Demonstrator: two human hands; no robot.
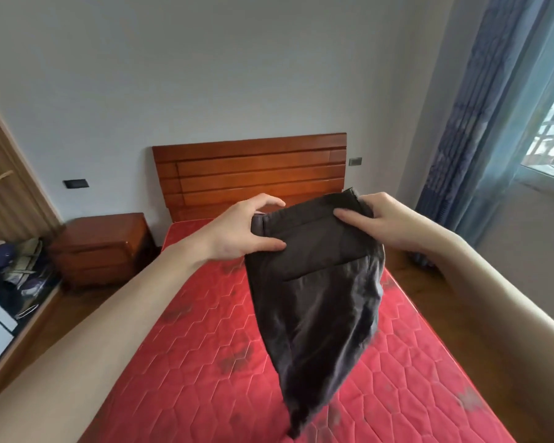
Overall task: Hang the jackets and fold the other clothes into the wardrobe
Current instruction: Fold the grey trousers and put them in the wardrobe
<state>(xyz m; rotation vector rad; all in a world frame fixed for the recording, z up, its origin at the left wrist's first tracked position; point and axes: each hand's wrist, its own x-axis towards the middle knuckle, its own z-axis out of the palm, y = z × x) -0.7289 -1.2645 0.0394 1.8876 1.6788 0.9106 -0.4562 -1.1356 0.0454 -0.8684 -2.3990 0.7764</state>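
Note:
Dark grey trousers (317,308) hang in the air above the red mattress (186,353), waistband up and legs trailing down toward the near edge. My left hand (240,228) pinches the left end of the waistband. My right hand (381,219) grips the right end, thumb across the front. A back pocket slit shows on the fabric below the waistband.
A wooden headboard (253,174) stands against the far wall. A wooden nightstand (100,247) sits left of the bed. Several clothes lie piled (16,266) at the left by the wardrobe frame (0,187). Blue curtains (480,123) and a window are at the right.

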